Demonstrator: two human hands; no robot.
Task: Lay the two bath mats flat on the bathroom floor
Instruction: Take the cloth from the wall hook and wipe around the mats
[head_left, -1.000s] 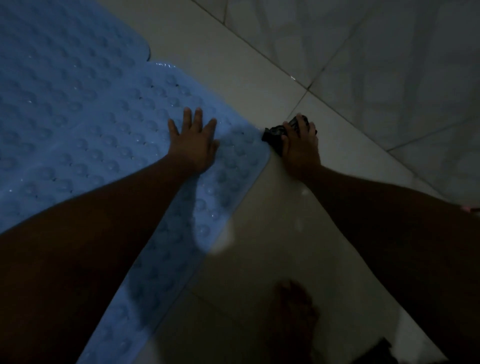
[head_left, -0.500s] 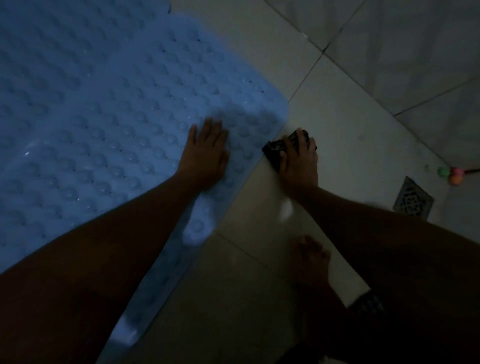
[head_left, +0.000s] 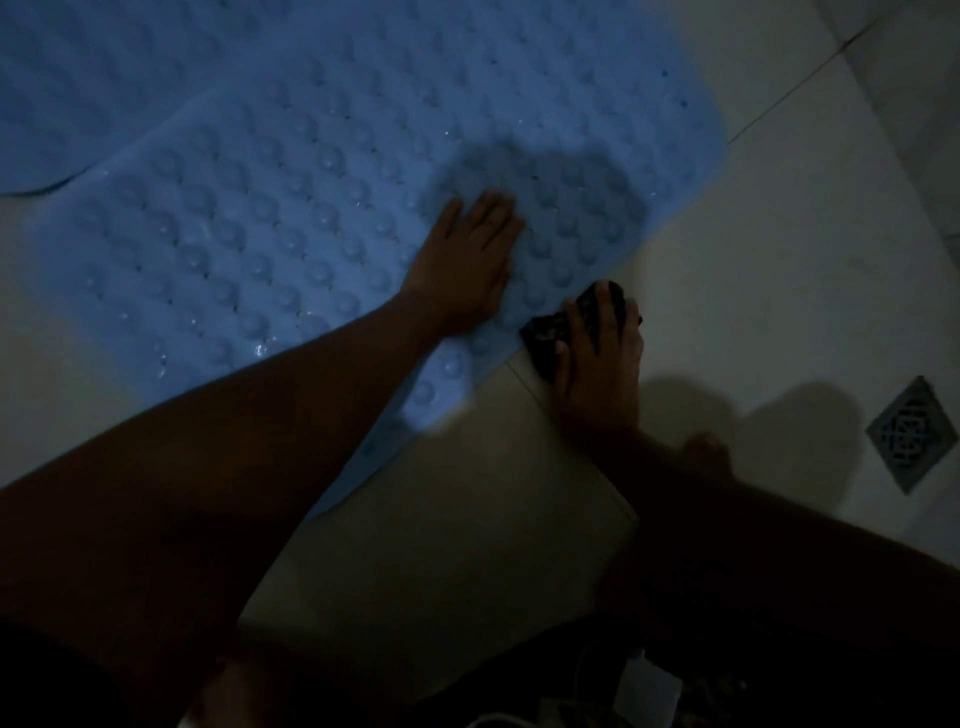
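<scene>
Blue bumpy rubber bath mat (head_left: 291, 218) flat on pale tiled floor (head_left: 779, 234), far edge overlapping second blue bath mat (head_left: 104, 78). Left hand (head_left: 462, 260): fingers straight, palm pressing mat. Right hand (head_left: 597, 358): gripping small black object (head_left: 545, 332) on floor beside mat edge.

I see the left hand (head_left: 465, 260) pressed flat on the nearer blue mat (head_left: 270, 218), the second blue mat (head_left: 104, 78) beyond it. The right hand (head_left: 597, 364) grips a dark object (head_left: 543, 332), perhaps a cloth, on the tile floor (head_left: 779, 234) just beside the mat's edge.
</scene>
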